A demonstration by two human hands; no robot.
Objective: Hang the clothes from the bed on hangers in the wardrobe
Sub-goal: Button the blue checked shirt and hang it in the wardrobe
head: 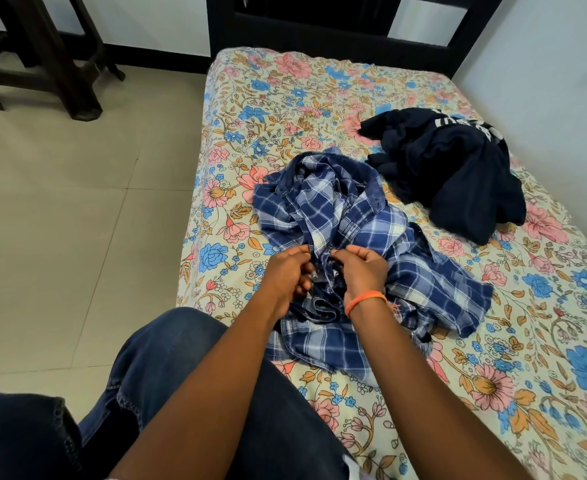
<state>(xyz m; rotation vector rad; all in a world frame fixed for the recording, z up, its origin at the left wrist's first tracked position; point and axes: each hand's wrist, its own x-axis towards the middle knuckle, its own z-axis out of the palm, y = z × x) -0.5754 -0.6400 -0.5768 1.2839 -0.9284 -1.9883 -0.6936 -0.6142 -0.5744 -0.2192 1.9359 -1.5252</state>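
Observation:
A crumpled blue and white plaid shirt (pixel 354 230) lies on the bed (pixel 285 98) near its left edge. My left hand (pixel 286 275) and my right hand (pixel 363 268) sit side by side on the shirt's near part, fingers curled into bunched fabric, each pinching a fold. An orange band circles my right wrist. Farther back and to the right, a dark navy garment (pixel 451 174) with white lettering lies in a heap. No hanger or wardrobe shows in the view.
The bed has a floral sheet and a dark headboard (pixel 319 32) against the wall on the right. Beige tiled floor (pixel 60 220) spreads to the left. A dark wooden stool or table legs (pixel 42 57) stand at the far left. My knee in jeans rests against the bed edge.

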